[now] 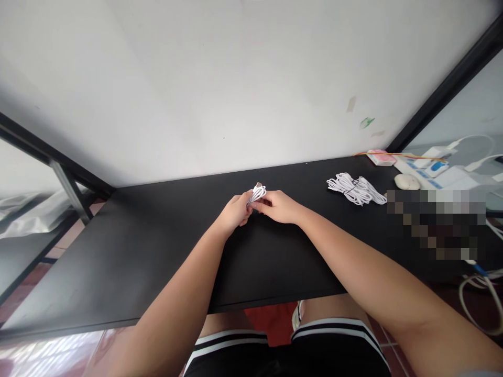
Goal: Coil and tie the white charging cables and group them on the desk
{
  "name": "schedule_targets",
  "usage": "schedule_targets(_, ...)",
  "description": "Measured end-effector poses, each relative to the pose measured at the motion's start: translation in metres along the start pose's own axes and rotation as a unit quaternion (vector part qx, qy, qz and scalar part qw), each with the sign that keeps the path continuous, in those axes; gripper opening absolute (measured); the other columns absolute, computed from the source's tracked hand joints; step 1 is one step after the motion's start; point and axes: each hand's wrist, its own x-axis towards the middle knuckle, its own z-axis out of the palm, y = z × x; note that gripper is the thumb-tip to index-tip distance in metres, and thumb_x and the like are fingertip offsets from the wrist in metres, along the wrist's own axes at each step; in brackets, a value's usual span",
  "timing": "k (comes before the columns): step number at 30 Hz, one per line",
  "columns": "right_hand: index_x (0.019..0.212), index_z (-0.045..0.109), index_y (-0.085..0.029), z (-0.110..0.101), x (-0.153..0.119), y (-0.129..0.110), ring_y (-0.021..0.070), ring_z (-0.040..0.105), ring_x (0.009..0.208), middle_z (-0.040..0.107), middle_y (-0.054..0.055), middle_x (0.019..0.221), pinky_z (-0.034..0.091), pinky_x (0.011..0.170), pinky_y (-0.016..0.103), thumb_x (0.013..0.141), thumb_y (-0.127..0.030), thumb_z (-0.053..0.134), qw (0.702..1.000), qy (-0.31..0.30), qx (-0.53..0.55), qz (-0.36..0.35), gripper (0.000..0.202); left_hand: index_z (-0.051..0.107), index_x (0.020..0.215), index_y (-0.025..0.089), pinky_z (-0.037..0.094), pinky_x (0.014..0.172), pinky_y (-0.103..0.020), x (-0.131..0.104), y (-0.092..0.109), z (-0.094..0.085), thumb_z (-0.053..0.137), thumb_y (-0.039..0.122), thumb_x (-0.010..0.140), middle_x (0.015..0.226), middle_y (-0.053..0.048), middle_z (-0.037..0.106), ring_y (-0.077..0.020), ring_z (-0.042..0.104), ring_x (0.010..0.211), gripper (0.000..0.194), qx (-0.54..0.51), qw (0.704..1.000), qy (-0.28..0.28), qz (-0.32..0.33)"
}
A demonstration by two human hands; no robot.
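Over the middle of the black table, a small bundle of white cable is held up, a metal connector at its top. My left hand grips the bundle from the left, its fingers closed round the lower part. From the right, my right hand pinches the same bundle, thumb and fingers pressed together at its side. Some of the fingertips are hidden behind the cable. More coiled white cables lie on the table to the right, with a dark tie round them.
At the right are a white power strip with chargers plugged in, a pink box and a rounded white object. A pixelated patch hides things nearby. Loose cable hangs past the table's right side. A pale wall stands behind.
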Motion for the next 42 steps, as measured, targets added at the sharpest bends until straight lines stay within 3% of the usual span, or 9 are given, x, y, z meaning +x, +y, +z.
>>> schedule_targets(24,0.09,0.068,-0.018,0.001,-0.0004,0.0,0.0138,0.055,0.066,0.066,0.001,0.077,0.04,0.064,0.028,0.089,-0.05,0.061,0.999,0.041,0.025,-0.025,0.032,0.047,0.066,0.019,0.025,0.034,-0.022,0.001,-0.0005,-0.001,0.042,0.05,0.096,0.054,0.004,0.037,-0.006,0.03,0.036,0.043,0.032,0.999,0.011,0.015)
schedule_targets(36,0.092,0.066,-0.018,0.0016,0.0008,0.0008,0.0143,0.057,0.068,0.068,0.003,0.081,0.042,0.066,0.029,0.09,-0.047,0.06,0.998,0.051,0.044,-0.014,0.03,0.05,0.068,0.017,0.027,0.04,-0.023,0.0011,-0.0018,0.0013,0.037,0.059,0.096,0.054,0.003,0.039,-0.0069,0.032,0.042,0.052,0.059,0.996,0.017,0.059)
schedule_targets(42,0.096,0.064,-0.018,0.0026,0.0014,0.0027,0.0159,0.059,0.072,0.068,0.003,0.085,0.044,0.067,0.03,0.091,-0.045,0.058,0.998,0.051,0.047,-0.003,0.028,0.053,0.072,0.017,0.03,0.044,-0.022,-0.0029,0.001,0.0048,0.044,0.06,0.094,0.055,0.004,0.041,-0.0072,0.033,0.046,0.049,0.1,0.991,0.022,0.091)
